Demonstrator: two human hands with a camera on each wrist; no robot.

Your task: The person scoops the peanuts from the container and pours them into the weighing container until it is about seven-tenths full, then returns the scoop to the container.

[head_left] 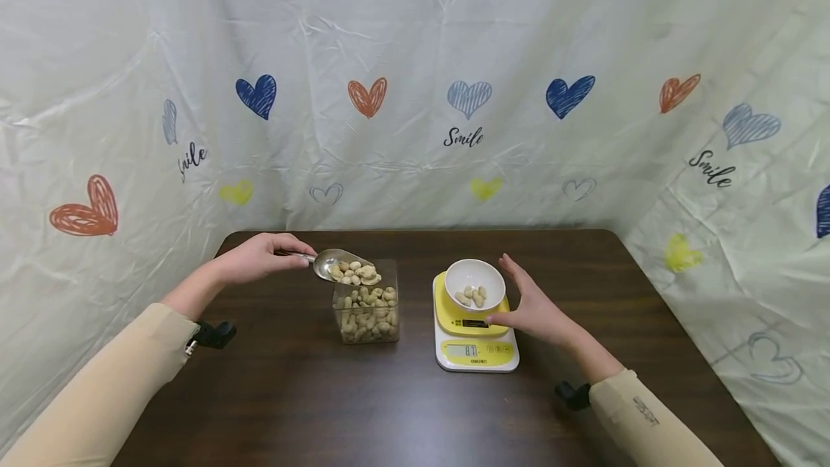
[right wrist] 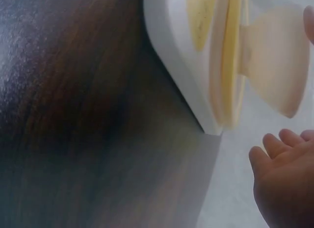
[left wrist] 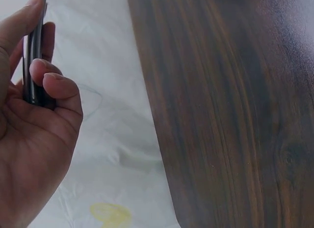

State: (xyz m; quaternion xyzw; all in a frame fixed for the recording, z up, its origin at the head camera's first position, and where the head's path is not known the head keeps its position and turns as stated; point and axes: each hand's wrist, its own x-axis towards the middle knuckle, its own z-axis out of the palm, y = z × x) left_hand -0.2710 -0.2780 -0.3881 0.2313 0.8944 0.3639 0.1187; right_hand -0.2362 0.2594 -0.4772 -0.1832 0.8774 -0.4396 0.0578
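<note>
My left hand (head_left: 264,258) grips the handle of a metal scoop (head_left: 327,259) heaped with peanuts in their shells; the dark handle (left wrist: 34,61) runs through the curled fingers in the left wrist view. The scoop is over a clear square container (head_left: 366,341) of peanuts. A white bowl (head_left: 457,274) with several peanuts sits on a yellow and white kitchen scale (head_left: 444,355). Beside the bowl's right side is my right hand (head_left: 534,308), thumb and fingers spread, holding nothing. In the right wrist view, the fingers (right wrist: 272,144) are apart from the bowl (right wrist: 279,56).
The scale's display (head_left: 462,351) faces me. Everything stands on a dark wooden table (head_left: 292,395). A white curtain (head_left: 408,34) printed with hearts hangs behind the table and along both sides.
</note>
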